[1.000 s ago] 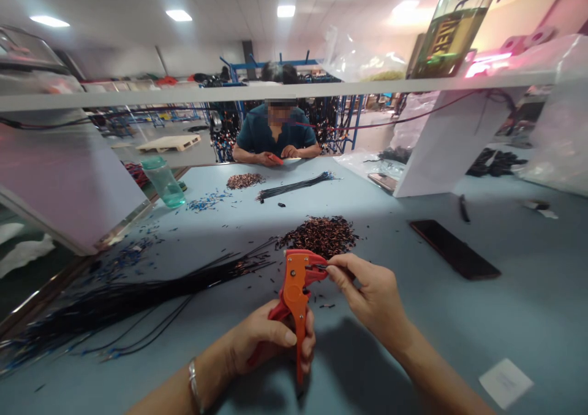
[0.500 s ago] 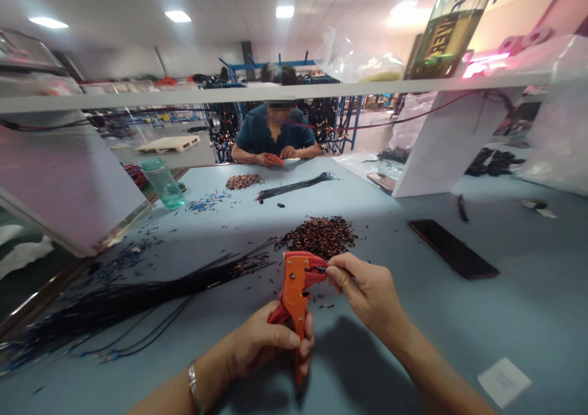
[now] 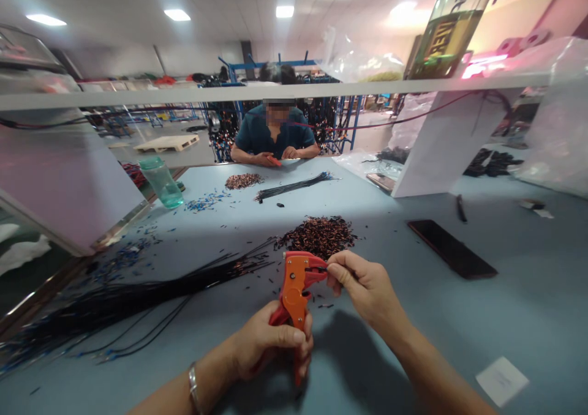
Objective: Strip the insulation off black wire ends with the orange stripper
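Observation:
My left hand [image 3: 275,341] is wrapped round the handles of a red and orange wire stripper [image 3: 295,283], which stands upright with its jaws pointing right. My right hand [image 3: 362,283] is pinched at the tip of those jaws; what its fingers hold is too small to make out. Behind the tool lies a heap of short black and copper-coloured scraps [image 3: 319,234]. A long bundle of black wires [image 3: 151,295] stretches over the table to the left, its copper-ended tips near the tool.
A dark phone [image 3: 452,250] and a white paper square [image 3: 502,381] lie on the right. A green bottle [image 3: 162,183] stands back left. Opposite sits a person [image 3: 274,134] holding a red tool, beyond a smaller wire bundle [image 3: 294,186]. A shelf [image 3: 229,95] spans above.
My hands and the wire stripper stay almost in the same place. The person's hands opposite have shifted slightly.

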The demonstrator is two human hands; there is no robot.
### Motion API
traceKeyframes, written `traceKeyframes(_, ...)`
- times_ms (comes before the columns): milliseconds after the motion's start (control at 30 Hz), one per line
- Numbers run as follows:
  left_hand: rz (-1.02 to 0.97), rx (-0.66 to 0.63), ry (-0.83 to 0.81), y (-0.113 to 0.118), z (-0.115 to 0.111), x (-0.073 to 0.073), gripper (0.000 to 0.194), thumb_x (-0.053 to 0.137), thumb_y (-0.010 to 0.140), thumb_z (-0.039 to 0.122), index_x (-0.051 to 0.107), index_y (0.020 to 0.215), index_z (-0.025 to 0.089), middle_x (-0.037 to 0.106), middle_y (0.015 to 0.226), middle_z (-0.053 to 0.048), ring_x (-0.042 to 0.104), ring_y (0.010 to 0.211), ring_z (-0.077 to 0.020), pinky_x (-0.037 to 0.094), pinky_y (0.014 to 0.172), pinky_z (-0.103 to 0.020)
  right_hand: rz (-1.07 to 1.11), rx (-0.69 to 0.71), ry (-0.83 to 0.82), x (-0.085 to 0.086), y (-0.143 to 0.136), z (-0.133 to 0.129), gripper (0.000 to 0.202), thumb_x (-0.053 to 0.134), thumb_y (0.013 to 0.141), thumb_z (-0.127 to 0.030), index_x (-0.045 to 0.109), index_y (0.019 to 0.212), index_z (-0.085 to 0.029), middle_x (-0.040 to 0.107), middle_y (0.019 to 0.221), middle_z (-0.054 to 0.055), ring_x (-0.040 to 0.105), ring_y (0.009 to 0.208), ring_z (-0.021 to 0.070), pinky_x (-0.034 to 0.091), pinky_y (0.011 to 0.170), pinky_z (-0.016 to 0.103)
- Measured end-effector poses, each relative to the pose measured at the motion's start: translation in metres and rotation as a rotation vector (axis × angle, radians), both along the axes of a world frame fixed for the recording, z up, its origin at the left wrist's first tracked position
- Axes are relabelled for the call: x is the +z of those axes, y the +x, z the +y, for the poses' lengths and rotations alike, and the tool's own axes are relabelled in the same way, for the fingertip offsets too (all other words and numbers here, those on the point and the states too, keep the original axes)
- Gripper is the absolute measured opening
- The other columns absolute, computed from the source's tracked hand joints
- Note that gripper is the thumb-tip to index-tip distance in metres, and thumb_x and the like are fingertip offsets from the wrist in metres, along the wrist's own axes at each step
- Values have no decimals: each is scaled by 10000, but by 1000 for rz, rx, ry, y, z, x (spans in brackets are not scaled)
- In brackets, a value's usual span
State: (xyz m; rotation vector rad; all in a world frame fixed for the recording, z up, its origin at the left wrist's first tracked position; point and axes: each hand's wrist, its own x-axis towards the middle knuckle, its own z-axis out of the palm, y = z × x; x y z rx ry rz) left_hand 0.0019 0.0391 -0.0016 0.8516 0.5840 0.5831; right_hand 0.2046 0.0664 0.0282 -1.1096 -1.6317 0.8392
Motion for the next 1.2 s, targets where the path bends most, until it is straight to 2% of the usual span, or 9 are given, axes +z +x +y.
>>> traceKeyframes(233,17,0,3,2,0,1,335,766,654,362,502,668,157,526,555,9,566,458,-130,477,469,-257,-5,21,-30,1,4,0,232,503,907,-338,578,744,-191,569,587,-25,553,502,116,449,547,232)
traceKeyframes(767,44,32,15,2,-2,0,357,776,670,386,492,687,169,534,515,20,542,406,-118,449,418,-233,-82,13,9,4,4,-1,230,494,918,-331,580,752,-198,569,560,-32,527,495,114,429,535,234)
traceKeyframes(1033,64,68,50,6,-4,-1,386,775,678,429,491,662,168,522,475,24,517,371,-106,435,398,-224,-26,22,0,3,3,0,237,502,908,-320,576,718,-200,571,552,-28,533,492,118,436,531,234)
traceKeyframes(1200,92,87,79,8,-6,-4,435,780,677,488,482,674,170,529,468,26,510,357,-101,420,379,-212,-25,-27,4,1,0,-2,242,511,910,-324,572,710,-201,574,544,-28,534,475,116,427,514,225)
